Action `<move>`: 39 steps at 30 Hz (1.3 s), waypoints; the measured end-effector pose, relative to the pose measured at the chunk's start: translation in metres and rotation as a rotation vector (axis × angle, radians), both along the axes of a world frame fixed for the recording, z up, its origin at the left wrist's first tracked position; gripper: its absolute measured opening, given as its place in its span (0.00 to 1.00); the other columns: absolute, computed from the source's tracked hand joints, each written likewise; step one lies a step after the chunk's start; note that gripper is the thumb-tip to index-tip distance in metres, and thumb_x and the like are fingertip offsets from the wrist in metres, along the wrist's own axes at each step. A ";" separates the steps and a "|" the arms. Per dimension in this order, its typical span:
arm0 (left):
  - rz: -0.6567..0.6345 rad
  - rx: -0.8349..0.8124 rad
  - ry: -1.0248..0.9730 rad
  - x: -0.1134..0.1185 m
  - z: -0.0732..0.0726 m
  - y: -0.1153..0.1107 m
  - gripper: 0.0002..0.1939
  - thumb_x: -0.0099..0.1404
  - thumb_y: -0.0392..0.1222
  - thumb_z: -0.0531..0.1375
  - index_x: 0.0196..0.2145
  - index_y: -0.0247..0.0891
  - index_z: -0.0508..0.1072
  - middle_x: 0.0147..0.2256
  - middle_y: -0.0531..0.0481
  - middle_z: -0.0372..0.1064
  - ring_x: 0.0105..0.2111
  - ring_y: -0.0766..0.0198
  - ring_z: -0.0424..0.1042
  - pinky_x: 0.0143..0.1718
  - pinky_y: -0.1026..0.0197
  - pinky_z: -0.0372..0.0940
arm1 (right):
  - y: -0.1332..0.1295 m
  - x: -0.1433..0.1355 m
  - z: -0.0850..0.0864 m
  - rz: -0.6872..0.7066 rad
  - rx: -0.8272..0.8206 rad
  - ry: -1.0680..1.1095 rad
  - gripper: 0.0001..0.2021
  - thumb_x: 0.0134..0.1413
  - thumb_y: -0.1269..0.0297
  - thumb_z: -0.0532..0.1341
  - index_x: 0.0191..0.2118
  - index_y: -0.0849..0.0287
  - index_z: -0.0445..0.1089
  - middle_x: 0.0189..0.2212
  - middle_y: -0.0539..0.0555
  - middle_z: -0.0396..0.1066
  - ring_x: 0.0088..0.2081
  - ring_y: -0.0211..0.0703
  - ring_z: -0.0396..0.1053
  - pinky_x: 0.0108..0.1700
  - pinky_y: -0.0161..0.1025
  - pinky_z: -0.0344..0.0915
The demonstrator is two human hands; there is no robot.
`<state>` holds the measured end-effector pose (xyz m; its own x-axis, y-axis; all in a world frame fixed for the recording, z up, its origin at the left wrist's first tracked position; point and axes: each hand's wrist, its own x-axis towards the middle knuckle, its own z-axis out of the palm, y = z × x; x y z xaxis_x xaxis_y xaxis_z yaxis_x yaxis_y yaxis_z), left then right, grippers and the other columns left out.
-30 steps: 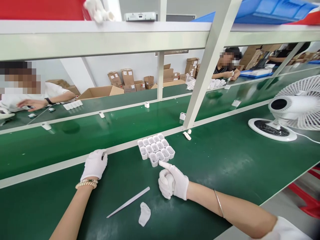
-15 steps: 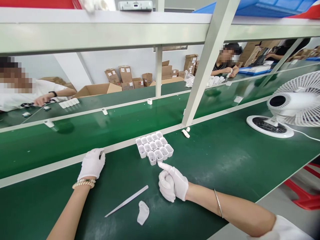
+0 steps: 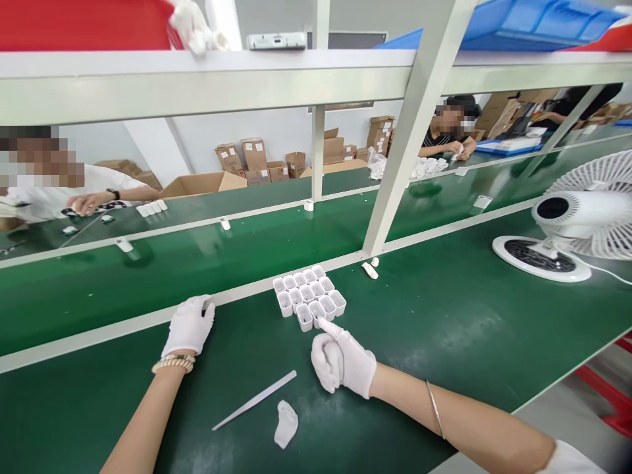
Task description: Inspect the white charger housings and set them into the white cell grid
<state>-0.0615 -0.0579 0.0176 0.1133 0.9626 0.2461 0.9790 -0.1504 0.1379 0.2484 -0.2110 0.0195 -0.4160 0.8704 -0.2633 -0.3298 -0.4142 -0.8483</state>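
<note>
My left hand [image 3: 190, 326], in a white glove, rests at the pale rail along the bench's far edge. Its thumb stands apart from the fingers, and no held thing shows. My right hand [image 3: 340, 362], also gloved, has its other fingers curled in, with one finger stretched toward the front of a block of small white open-topped cups [image 3: 305, 317]. That fingertip is at or very close to a front cup; contact is unclear. Small dark marks show inside some cups. Nearer me lie a white pointed stick [image 3: 257, 399] and a crumpled white scrap of cloth [image 3: 286, 424].
Beyond the rail [image 3: 247, 289] runs a green belt [image 3: 266, 230] carrying scattered small white parts. A slanted post [image 3: 395, 178] rises behind two white bits [image 3: 370, 270]. At right stands a white fan [image 3: 567, 210]. Co-workers [image 3: 99, 191] sit across, with cardboard boxes behind.
The camera view has tilted upward, so the scene sits slightly lower and further right. My right pointing finger has shifted slightly relative to the front cups. My left hand stays at the rail.
</note>
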 end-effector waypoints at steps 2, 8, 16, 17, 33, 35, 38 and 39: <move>0.007 0.007 -0.027 0.000 -0.001 0.000 0.22 0.67 0.44 0.51 0.52 0.34 0.76 0.47 0.37 0.78 0.50 0.46 0.76 0.53 0.50 0.70 | 0.001 0.001 0.004 -0.012 0.016 -0.074 0.32 0.56 0.31 0.51 0.25 0.58 0.69 0.15 0.46 0.65 0.13 0.34 0.58 0.19 0.36 0.61; 0.004 0.037 -0.028 0.005 -0.003 -0.003 0.23 0.68 0.44 0.49 0.52 0.31 0.76 0.46 0.37 0.78 0.49 0.48 0.76 0.55 0.51 0.69 | -0.006 0.016 0.015 0.037 0.223 -0.535 0.14 0.48 0.58 0.66 0.40 0.58 0.74 0.23 0.48 0.70 0.20 0.38 0.64 0.26 0.38 0.63; -0.030 0.032 -0.018 0.011 -0.006 -0.002 0.21 0.66 0.41 0.51 0.49 0.33 0.78 0.46 0.37 0.79 0.48 0.47 0.77 0.52 0.50 0.71 | -0.062 0.051 -0.004 0.207 0.775 -1.577 0.23 0.55 0.65 0.61 0.57 0.56 0.73 0.50 0.63 0.75 0.44 0.59 0.73 0.45 0.52 0.70; -0.031 0.024 -0.016 0.012 -0.006 -0.002 0.22 0.67 0.41 0.51 0.50 0.32 0.78 0.47 0.37 0.79 0.49 0.46 0.77 0.52 0.49 0.71 | -0.068 0.056 -0.007 0.262 0.843 -1.656 0.24 0.57 0.63 0.60 0.60 0.55 0.71 0.54 0.62 0.74 0.47 0.60 0.73 0.48 0.53 0.71; -0.034 0.042 -0.017 0.024 -0.005 -0.006 0.19 0.68 0.37 0.52 0.50 0.32 0.78 0.47 0.36 0.78 0.48 0.47 0.77 0.51 0.50 0.71 | -0.060 0.085 -0.041 0.364 1.197 -1.488 0.37 0.63 0.44 0.59 0.72 0.52 0.53 0.67 0.57 0.59 0.64 0.63 0.64 0.61 0.53 0.68; -0.038 0.028 -0.014 0.026 -0.005 -0.007 0.19 0.68 0.37 0.51 0.50 0.32 0.77 0.47 0.36 0.78 0.49 0.46 0.76 0.52 0.49 0.70 | -0.077 0.103 -0.053 0.262 1.287 -1.517 0.42 0.63 0.41 0.59 0.74 0.49 0.43 0.66 0.57 0.61 0.60 0.63 0.69 0.56 0.51 0.72; -0.037 0.017 -0.019 0.027 -0.004 -0.007 0.19 0.69 0.37 0.51 0.50 0.31 0.77 0.47 0.35 0.78 0.49 0.46 0.76 0.53 0.49 0.70 | -0.094 0.114 -0.054 0.120 1.303 -1.570 0.47 0.61 0.38 0.59 0.74 0.49 0.34 0.67 0.58 0.60 0.60 0.63 0.70 0.55 0.53 0.73; -0.036 0.017 -0.021 0.027 -0.004 -0.007 0.19 0.69 0.36 0.51 0.50 0.31 0.77 0.47 0.35 0.78 0.49 0.46 0.76 0.52 0.49 0.70 | -0.095 0.112 -0.050 0.132 1.289 -1.575 0.46 0.62 0.40 0.59 0.75 0.49 0.33 0.68 0.58 0.59 0.61 0.63 0.68 0.56 0.53 0.72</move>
<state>-0.0345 -0.0652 0.0134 0.1420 0.9536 0.2654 0.9699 -0.1876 0.1550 0.3609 -0.3057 -0.0304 -0.5545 0.7988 0.2332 0.8093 0.5829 -0.0725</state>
